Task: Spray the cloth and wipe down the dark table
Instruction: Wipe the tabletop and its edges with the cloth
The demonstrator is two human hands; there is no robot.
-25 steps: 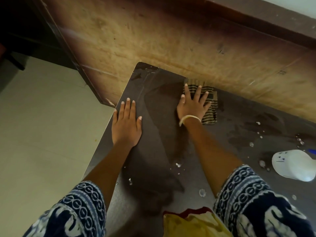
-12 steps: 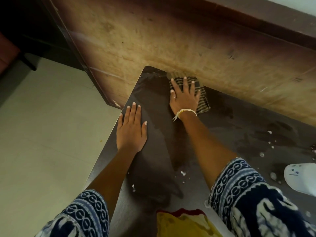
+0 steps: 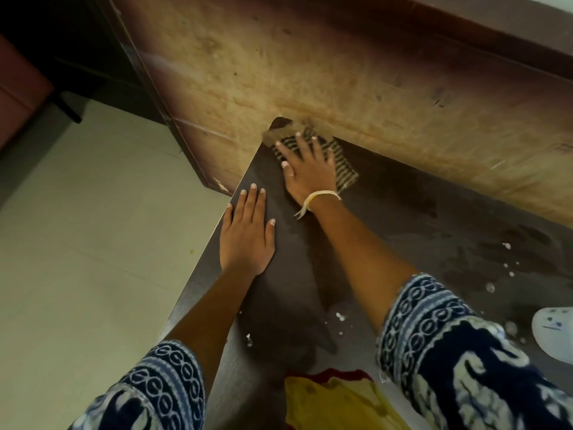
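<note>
Cloth [image 3: 342,169] is up at the far left corner of the tabletop [image 3: 387,243], right where it meets the wooden panel [image 3: 341,72] behind it. It's a striped one, dark and pale, and part of it looks smeared with blur near the corner so I can't make out its edge there.

Right hand [image 3: 307,170] lies flat on top of the cloth, fingers straight and spread, pressing it down. There's a pale band [image 3: 321,197] tied round that wrist with a loose end hanging.

Left hand [image 3: 246,234] is flat on the tabletop too, close to the left edge, fingers straight and together, holding nothing. The two hands are near each other but not touching, left one a bit nearer the body.

Tabletop is dark with wet-looking streaks and a bunch of little white droplets [image 3: 341,316] scattered toward the right and near side. White bottle [image 3: 555,333] pokes in at the right edge, mostly cut off. Yellow and red fabric [image 3: 335,401] shows at the bottom between the patterned blue-and-white sleeves [image 3: 449,352]. Pale floor [image 3: 93,243] off to the left.
</note>
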